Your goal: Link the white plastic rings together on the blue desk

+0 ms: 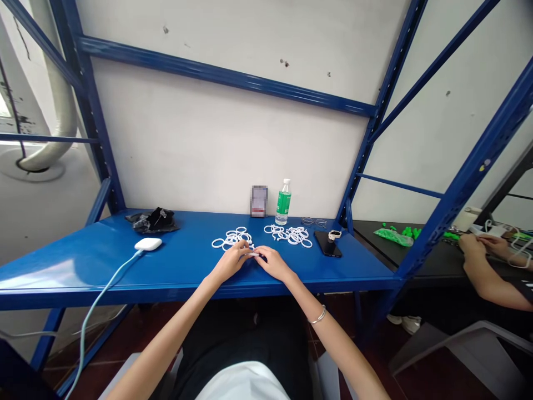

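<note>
Above the front part of the blue table, my left hand (pixel 230 259) and my right hand (pixel 271 261) meet with their fingertips close together. Pinched between them is a small white plastic ring (pixel 252 254), seen nearly edge-on and partly covered by the fingers. Just behind my left hand lies a loose pile of white rings (pixel 230 239). A second pile of white rings (pixel 293 235) spreads out behind my right hand, some overlapping.
A phone (pixel 259 201) leans on the wall beside a green-labelled bottle (pixel 283 203). Glasses (pixel 313 222), a black phone (pixel 327 244) and a watch (pixel 334 235) lie right. Left are a black plastic bag (pixel 153 221) and a white charger (pixel 147 244) with cable. A co-worker's hands (pixel 478 244) work far right.
</note>
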`<state>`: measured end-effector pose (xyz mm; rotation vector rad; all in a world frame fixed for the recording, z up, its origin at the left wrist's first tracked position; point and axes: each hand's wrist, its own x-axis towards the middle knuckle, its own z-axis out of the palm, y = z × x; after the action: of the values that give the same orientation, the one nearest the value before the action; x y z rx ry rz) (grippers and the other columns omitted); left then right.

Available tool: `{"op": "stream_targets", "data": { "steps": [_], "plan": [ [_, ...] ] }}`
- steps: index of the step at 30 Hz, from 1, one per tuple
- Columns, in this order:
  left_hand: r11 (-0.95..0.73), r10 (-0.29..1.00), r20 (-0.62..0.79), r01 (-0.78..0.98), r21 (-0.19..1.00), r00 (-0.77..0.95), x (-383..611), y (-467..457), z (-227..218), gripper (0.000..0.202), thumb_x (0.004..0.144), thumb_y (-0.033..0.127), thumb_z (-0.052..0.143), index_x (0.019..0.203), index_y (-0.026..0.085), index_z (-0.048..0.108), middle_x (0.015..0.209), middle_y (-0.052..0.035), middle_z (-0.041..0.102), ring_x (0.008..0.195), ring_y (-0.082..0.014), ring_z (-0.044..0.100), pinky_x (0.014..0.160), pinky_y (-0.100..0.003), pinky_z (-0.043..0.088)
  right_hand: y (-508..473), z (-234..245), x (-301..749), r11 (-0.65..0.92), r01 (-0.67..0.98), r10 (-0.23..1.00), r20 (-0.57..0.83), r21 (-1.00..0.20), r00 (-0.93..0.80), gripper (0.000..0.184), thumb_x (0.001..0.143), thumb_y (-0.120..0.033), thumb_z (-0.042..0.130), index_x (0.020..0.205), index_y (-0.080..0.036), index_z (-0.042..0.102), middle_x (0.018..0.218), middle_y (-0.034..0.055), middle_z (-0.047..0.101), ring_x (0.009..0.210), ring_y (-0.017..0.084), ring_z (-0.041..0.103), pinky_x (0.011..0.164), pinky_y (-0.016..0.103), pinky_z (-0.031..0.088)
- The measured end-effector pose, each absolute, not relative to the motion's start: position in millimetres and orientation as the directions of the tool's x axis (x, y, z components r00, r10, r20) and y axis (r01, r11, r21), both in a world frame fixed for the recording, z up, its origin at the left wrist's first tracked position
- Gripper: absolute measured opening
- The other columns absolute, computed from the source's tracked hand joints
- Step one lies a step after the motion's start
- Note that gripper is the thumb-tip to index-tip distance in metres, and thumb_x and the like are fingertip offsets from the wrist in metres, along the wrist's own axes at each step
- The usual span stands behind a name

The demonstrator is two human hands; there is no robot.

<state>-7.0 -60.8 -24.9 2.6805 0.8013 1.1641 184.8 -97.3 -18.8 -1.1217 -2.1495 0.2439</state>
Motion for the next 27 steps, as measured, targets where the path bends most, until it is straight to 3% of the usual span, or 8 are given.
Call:
{"op": "stream_targets", "data": {
  "steps": [5,13,18,23,27],
  "plan": [
    [-0.881,0.474,0.584,0.346,0.323,0.66,-10.2,-59.1,-24.7,0.029,0.097,0.028,0.039,0.095,0.018,0.066,0.098,-0.0075,0.062,0.089,-0.0176,0.062,0.081,-0.029,0.052,-96.9,-17.4,183.8,0.593,0.674,0.789,0.486,-0.441,-0.376,0.019,0.09,-0.013,0.05,0.099,-0.02,0.065,0.11,0.0064,0.065,0.104,0.019,0.058,0.093,0.035,0.046],
    [-0.874,0.485,0.631,0.347,0.339,0.606,-14.4,-70.7,-22.6,0.024,0.091,0.037,0.051,0.087,0.018,0.065,0.102,-0.0075,0.061,0.091,-0.0176,0.062,0.082,-0.029,0.052,-97.7,-16.3,180.3,0.608,0.623,0.779,0.518,-0.492,-0.352,0.023,0.086,-0.008,0.046,0.096,-0.02,0.063,0.103,0.0051,0.065,0.099,0.017,0.06,0.086,0.031,0.048],
    [-0.839,0.544,0.621,0.38,0.39,0.564,-13.4,-71.2,-19.7,0.037,0.092,0.049,0.048,0.083,0.018,0.066,0.105,-0.0084,0.06,0.089,-0.0185,0.061,0.078,-0.03,0.052,-101.1,-10.9,177.1,0.615,0.538,0.781,0.541,-0.577,-0.313,0.023,0.085,-0.009,0.044,0.092,-0.02,0.063,0.101,0.0045,0.063,0.091,0.016,0.062,0.08,0.028,0.05],
    [-0.853,0.521,0.651,0.352,0.384,0.552,-14.2,-69.3,-18.2,0.037,0.095,0.046,0.043,0.089,0.019,0.066,0.112,-0.0097,0.056,0.092,-0.0184,0.06,0.082,-0.032,0.052,-101.6,-8.9,174.7,0.629,0.475,0.768,0.59,-0.616,-0.251,0.02,0.085,-0.013,0.046,0.091,-0.02,0.064,0.101,0.0048,0.062,0.092,0.016,0.061,0.081,0.028,0.05],
    [-0.857,0.515,0.659,0.332,0.394,0.549,-14.9,-67.2,-18.8,0.034,0.096,0.042,0.042,0.089,0.018,0.065,0.114,-0.0106,0.055,0.095,-0.0192,0.06,0.085,-0.034,0.052,-98.7,-11.1,176.0,0.583,0.433,0.8,0.578,-0.687,-0.16,0.021,0.087,-0.02,0.049,0.102,-0.02,0.063,0.105,0.0055,0.064,0.09,0.016,0.063,0.081,0.029,0.052]
  ]
}}
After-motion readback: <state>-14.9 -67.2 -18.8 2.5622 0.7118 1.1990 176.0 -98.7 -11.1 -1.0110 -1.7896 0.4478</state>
